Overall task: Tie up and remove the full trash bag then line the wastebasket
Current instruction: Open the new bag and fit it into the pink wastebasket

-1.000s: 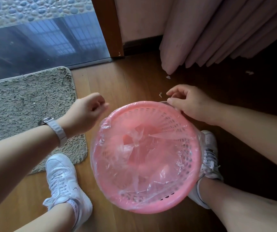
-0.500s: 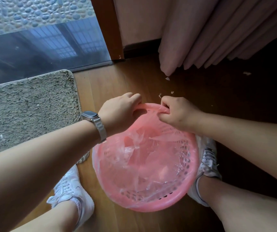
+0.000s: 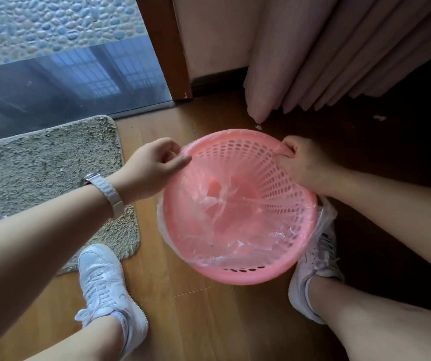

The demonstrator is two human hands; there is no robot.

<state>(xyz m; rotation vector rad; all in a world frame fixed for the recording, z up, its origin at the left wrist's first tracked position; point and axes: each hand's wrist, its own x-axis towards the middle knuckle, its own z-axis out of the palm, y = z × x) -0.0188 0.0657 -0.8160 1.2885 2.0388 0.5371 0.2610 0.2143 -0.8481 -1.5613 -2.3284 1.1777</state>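
So the pink wastebasket [image 3: 248, 278] sits on the wooden floor [image 3: 196, 321], clear liner [image 3: 222, 204] inside. Left hand [image 3: 157, 165] and right hand [image 3: 303, 165] each have a pinching grip on its edge at the rim. I'd stretch evenly and fold it over gently.

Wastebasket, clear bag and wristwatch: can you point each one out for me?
wastebasket [image 3: 240, 280]: head view, on its pink near rim.
clear bag [image 3: 219, 201]: head view, on the crumpled plastic inside the basket.
wristwatch [image 3: 109, 191]: head view, on the pale band at the left wrist.
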